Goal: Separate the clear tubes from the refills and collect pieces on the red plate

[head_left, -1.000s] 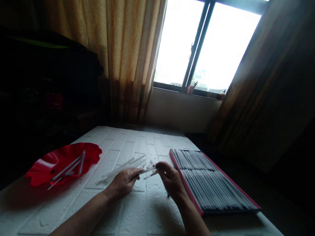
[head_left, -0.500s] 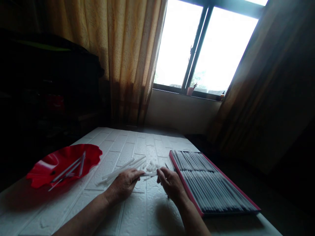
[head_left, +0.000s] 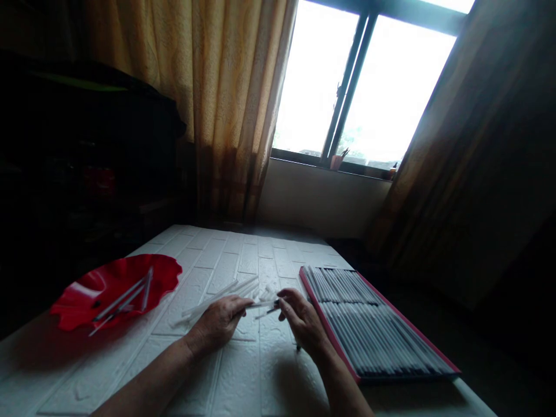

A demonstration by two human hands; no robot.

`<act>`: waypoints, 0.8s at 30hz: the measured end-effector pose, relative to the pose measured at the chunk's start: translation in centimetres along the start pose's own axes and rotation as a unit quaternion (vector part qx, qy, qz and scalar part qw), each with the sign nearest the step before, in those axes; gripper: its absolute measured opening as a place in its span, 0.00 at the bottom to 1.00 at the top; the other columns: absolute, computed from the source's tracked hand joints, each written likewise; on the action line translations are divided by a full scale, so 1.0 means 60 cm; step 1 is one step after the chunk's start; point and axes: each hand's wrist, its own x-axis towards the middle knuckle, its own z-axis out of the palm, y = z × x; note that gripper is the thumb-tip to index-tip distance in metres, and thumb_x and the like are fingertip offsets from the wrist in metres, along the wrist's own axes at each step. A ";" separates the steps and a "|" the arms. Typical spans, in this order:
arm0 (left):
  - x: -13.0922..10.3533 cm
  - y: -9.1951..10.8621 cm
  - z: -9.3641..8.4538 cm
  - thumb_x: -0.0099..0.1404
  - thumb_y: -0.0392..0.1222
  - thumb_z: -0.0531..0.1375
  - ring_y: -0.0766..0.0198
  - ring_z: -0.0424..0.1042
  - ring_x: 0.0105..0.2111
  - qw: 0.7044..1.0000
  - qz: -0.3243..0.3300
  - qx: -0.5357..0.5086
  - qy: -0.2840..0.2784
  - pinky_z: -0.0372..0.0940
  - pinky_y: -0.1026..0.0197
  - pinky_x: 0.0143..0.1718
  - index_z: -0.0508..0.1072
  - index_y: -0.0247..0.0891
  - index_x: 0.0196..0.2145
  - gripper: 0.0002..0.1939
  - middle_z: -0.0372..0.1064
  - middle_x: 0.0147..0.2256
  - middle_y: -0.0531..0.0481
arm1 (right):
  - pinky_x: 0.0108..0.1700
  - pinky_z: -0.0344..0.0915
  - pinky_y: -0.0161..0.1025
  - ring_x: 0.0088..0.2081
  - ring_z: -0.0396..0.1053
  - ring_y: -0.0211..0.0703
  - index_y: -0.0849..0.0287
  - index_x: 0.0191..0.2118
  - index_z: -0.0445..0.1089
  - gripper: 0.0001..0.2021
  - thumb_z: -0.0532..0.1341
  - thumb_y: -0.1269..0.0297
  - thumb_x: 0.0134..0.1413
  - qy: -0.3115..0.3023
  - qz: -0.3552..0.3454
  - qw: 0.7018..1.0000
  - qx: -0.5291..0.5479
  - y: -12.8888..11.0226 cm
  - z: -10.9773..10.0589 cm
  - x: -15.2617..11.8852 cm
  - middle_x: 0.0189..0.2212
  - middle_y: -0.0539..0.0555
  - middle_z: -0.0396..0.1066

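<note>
My left hand (head_left: 220,319) is closed, its thumb and forefinger pinching one end of a slim pen-like stick (head_left: 262,304). At the stick's right end, my right hand (head_left: 299,318) is closed around a small dark tip. A second thin dark stick (head_left: 268,313) slants just below, reaching into the right fingers; a dark end also shows under the right palm. Behind my left hand lie several clear plastic sleeves (head_left: 237,288). Small clear pieces (head_left: 270,291) sit on the table between the hands, partly hidden.
To the right is a red-edged box (head_left: 329,331) with two rows of slim sticks in pale sleeves. A red wavy-rimmed bowl (head_left: 167,265) on the left holds several sticks. The white table (head_left: 237,376) has a brick pattern. A cup (head_left: 336,162) stands on the windowsill.
My right fingers have shifted and opened slightly around the stick's end, where a dark tip now shows. The stick has tilted a little; a dark thin stick shows below it.
</note>
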 end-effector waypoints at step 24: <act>0.000 0.010 -0.001 0.62 0.31 0.52 0.61 0.73 0.36 0.999 -0.007 0.029 -0.038 0.66 0.63 0.39 0.74 0.38 0.47 0.18 0.74 0.36 0.46 | 0.24 0.60 0.33 0.19 0.65 0.36 0.58 0.27 0.68 0.22 0.49 0.45 0.58 -0.006 0.051 0.996 -0.066 0.019 0.000 0.003 0.20 0.50 0.68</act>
